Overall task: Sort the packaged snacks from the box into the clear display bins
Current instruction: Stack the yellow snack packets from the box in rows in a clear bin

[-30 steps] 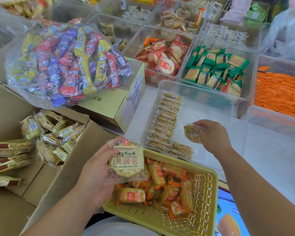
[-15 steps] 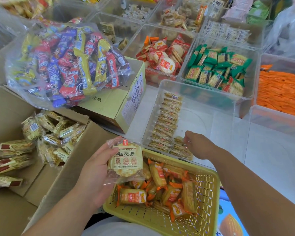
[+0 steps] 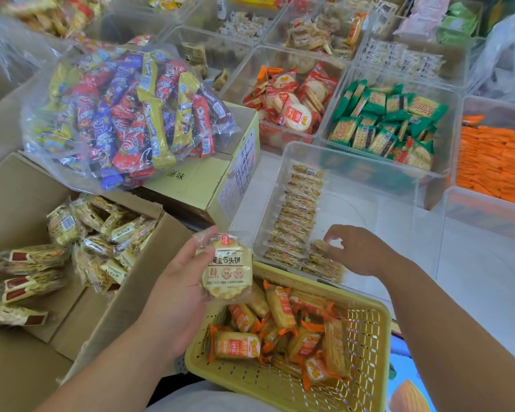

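1. Basket [image 3: 369, 367], five o'clock: pale yellow, grid-holed.
2. Held pack [image 3: 227, 272], six o'clock: cream, red seal.
3. Bagged bars [image 3: 125, 120], ten o'clock: red, blue, yellow.
4. Cracker packets [image 3: 381, 126], one o'clock: green.
5. Flat packets [image 3: 494, 162], three o'clock: orange.

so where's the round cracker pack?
Head view, centre: left hand grips the round cracker pack over the yellow basket, between the cardboard box and the clear bin.

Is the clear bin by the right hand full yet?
Not full: the clear bin holds one row of packets along its left wall; most floor is bare.
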`<state>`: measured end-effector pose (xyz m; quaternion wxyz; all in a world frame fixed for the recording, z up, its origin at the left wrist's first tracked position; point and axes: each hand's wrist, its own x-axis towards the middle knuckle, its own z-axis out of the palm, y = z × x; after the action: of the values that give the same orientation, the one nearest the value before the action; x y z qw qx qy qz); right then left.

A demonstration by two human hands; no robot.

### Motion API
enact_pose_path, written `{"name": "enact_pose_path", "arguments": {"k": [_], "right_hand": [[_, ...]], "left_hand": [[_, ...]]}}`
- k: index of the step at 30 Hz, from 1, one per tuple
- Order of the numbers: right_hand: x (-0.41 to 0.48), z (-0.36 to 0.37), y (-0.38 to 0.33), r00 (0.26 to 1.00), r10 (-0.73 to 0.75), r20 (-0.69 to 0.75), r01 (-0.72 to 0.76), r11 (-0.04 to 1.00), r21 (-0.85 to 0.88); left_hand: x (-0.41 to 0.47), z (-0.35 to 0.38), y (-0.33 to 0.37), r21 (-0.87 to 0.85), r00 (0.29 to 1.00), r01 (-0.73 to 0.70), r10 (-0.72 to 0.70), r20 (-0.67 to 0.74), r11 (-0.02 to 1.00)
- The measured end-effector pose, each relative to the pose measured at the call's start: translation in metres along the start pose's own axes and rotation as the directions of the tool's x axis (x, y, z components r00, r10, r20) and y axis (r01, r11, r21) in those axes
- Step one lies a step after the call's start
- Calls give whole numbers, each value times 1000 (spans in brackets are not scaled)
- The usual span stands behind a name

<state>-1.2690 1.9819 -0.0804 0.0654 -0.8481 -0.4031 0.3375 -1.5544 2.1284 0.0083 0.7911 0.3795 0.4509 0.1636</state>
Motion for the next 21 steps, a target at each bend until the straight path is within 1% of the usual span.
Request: {"name": "enact_pose_path", "arguments": {"k": [2, 3, 4, 5, 6, 7, 8, 9, 10, 11, 12, 13, 15, 17, 19, 20, 21], "right_hand": [[-17, -4, -21, 979, -8, -205, 38, 989, 143], [-27, -5, -34, 967, -2, -255, 68, 966, 249], [-37, -4, -49, 966, 0, -258, 102, 918, 384], [-48, -3, -63, 975, -5, -220, 127, 830, 543], [-58, 0, -77, 988, -23, -150, 122, 707, 697], [-67, 2, -89, 996, -61, -62, 85, 558, 826], [-72, 5, -99, 993, -116, 33, 16, 402, 915], [-76, 8, -106, 977, -182, 115, -66, 252, 965], [-77, 11, -110, 957, -241, 162, -134, 125, 983], [-78, 12, -112, 943, -282, 174, -171, 35, 985], [-77, 12, -111, 940, -300, 164, -176, -16, 984], [-76, 11, -108, 946, -289, 145, -164, -43, 985], [-73, 10, -98, 974, -190, 126, -138, -51, 989], [-68, 8, -81, 994, -76, 72, -73, -1, 997], [-62, -1, -61, 999, -5, -37, 37, 86, 996], [-58, -8, -51, 993, 48, -104, 95, 162, 982], [-54, -15, -41, 978, 114, -174, 137, 278, 951]], "left_hand": [[2, 4, 3, 75, 996, -85, 83, 21, 994], [4, 6, 4, 130, 992, -126, 121, 42, 984], [5, 7, 5, 215, 984, -175, 165, 63, 961], [7, 8, 5, 339, 972, -236, 216, 95, 911], [9, 10, 5, 479, 950, -312, 273, 152, 820], [10, 13, 6, 596, 915, -403, 328, 235, 695], [10, 18, 6, 673, 869, -491, 367, 333, 553], [12, 24, 6, 712, 821, -564, 380, 427, 418], [14, 30, 5, 727, 776, -620, 369, 512, 296], [16, 36, 3, 727, 740, -659, 340, 581, 193], [18, 39, 0, 719, 716, -685, 296, 632, 122], [20, 42, -2, 705, 699, -705, 248, 671, 82], [24, 44, -4, 683, 679, -728, 206, 704, 64], [27, 44, -7, 717, 710, -693, 241, 661, 76], [35, 41, -9, 788, 771, -611, 281, 572, 74], [41, 39, -11, 837, 818, -544, 261, 512, 65], [47, 37, -13, 885, 870, -464, 211, 446, 44]]}}
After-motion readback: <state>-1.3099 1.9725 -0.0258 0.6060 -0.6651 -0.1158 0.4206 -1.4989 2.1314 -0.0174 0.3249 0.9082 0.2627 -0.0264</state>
